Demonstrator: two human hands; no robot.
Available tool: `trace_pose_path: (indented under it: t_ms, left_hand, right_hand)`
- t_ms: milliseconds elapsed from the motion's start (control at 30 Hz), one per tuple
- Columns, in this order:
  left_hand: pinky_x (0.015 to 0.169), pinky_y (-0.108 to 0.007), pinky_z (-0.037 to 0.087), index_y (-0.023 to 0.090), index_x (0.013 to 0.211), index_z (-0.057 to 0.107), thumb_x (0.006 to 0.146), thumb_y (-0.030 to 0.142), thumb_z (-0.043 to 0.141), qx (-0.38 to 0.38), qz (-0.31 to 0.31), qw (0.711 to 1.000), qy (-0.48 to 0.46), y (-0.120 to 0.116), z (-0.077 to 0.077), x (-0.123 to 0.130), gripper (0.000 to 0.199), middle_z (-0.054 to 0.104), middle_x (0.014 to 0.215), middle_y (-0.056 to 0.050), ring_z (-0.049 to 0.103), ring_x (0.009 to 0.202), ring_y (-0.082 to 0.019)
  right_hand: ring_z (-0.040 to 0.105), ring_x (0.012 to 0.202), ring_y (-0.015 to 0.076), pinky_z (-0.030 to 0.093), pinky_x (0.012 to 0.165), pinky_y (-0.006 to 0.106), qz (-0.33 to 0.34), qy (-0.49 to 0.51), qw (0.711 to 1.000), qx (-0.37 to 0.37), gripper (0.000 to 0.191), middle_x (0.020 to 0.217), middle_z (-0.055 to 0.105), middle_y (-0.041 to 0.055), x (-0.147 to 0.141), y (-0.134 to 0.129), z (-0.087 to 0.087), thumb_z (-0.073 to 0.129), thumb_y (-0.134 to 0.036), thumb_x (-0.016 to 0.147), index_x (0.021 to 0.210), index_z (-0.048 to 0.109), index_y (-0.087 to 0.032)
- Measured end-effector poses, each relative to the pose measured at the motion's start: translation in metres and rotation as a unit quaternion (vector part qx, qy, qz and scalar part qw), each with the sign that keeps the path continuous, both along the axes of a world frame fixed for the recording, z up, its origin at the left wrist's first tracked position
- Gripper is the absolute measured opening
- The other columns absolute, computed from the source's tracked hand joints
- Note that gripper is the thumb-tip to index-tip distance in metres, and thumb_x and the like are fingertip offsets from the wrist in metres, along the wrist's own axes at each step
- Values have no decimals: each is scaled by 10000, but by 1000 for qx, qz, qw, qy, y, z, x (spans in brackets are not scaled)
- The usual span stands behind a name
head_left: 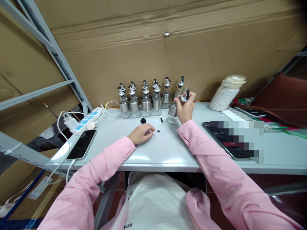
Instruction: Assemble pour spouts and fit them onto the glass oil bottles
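My right hand (185, 108) is closed around a silver pourer top (184, 97) with a black flip lever, above the table. Right beside it a glass bottle (172, 110) with a steel band stands on the table, its neck partly behind my fingers. Whether the pourer touches that neck, I cannot tell. My left hand (141, 133) rests on the tabletop with loosely bent fingers and nothing visible in them. Just off its fingertips lies a tiny black piece (158, 131). A black stopper (143, 120) and a small black lever (161, 120) lie beyond it.
Several banded bottles with pourers (146, 103) stand along the cardboard wall (168, 57). On the left are a power strip (88, 120) with white cables and a phone (82, 144). To the right are another phone (225, 140), a dotted flask (225, 94) and a brown bag (283, 99).
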State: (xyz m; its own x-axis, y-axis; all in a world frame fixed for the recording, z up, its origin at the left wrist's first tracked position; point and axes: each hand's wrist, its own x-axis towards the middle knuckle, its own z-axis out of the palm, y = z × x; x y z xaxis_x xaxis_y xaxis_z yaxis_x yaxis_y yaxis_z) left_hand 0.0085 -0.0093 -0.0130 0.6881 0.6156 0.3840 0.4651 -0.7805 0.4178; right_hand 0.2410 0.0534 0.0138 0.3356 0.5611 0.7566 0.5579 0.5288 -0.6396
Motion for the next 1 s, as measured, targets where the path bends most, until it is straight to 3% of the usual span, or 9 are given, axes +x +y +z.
trace_pose_path:
  t_ms: [167, 333, 433, 633, 767, 833, 933, 1000]
  left_hand:
    - [753, -265, 460, 158, 924, 608, 855, 215, 479, -5, -6, 1000, 13, -1, 0, 0, 157, 609, 861, -47, 570, 777, -141]
    - [790, -293, 459, 157, 919, 610, 855, 210, 482, 9, -10, 1000, 10, 1, -1, -1, 153, 616, 870, -57, 562, 816, -158]
    - [816, -305, 456, 153, 907, 612, 859, 212, 482, 19, -14, 1000, 9, 2, -1, -1, 151, 621, 872, -65, 559, 850, -169]
    - [824, -310, 458, 161, 914, 613, 862, 211, 479, 10, -12, 1000, 15, 1, 0, -1, 153, 625, 878, -61, 561, 849, -169]
    - [824, -308, 455, 160, 914, 614, 860, 207, 481, 14, -9, 1000, 19, 1, 1, -1, 150, 622, 874, -61, 561, 852, -170]
    - [821, -301, 454, 162, 915, 613, 861, 207, 482, 15, -8, 1000, 20, 1, 1, -1, 149, 621, 873, -59, 563, 855, -170]
    - [822, -297, 451, 165, 922, 614, 864, 209, 479, 15, -10, 1000, 23, 1, 0, 0, 153, 621, 877, -58, 563, 857, -170]
    - [820, -297, 450, 164, 924, 616, 866, 211, 477, 17, -12, 999, 26, 1, 0, 0, 157, 620, 873, -58, 561, 852, -171]
  right_hand:
    - [557, 1009, 247, 410, 929, 450, -6, -57, 998, -3, 387, 1053, 514, 143, -1, 7, -11, 442, -281, 806, 1147, 290, -179]
    - [431, 1143, 302, 343, 1002, 504, -75, -127, 989, -5, 538, 1141, 400, 169, -2, 9, -14, 558, -251, 687, 1154, 314, -144]
    - [428, 1134, 309, 350, 1005, 505, -76, -123, 989, -16, 549, 1126, 403, 177, -1, 11, -18, 597, -263, 682, 1141, 334, -117]
    - [517, 992, 251, 492, 799, 405, -20, -85, 994, -70, 453, 1117, 453, 183, 2, 12, -20, 505, -168, 725, 1155, 375, -114]
    - [538, 883, 236, 465, 801, 372, -2, -155, 982, -111, 160, 977, 539, 144, -5, -1, -6, 555, -258, 749, 863, 547, -145]
    - [544, 828, 221, 446, 790, 355, 66, -243, 951, -177, 167, 909, 574, 121, -10, -11, 3, 549, -317, 775, 719, 569, -161]
    - [551, 703, 186, 435, 689, 305, 206, -357, 859, -304, 193, 730, 618, 61, -17, -26, 10, 590, -329, 748, 671, 619, -155]
    - [541, 612, 160, 423, 617, 274, 255, -386, 816, -347, 165, 608, 612, 19, -21, -33, 10, 649, -312, 692, 641, 644, -155]
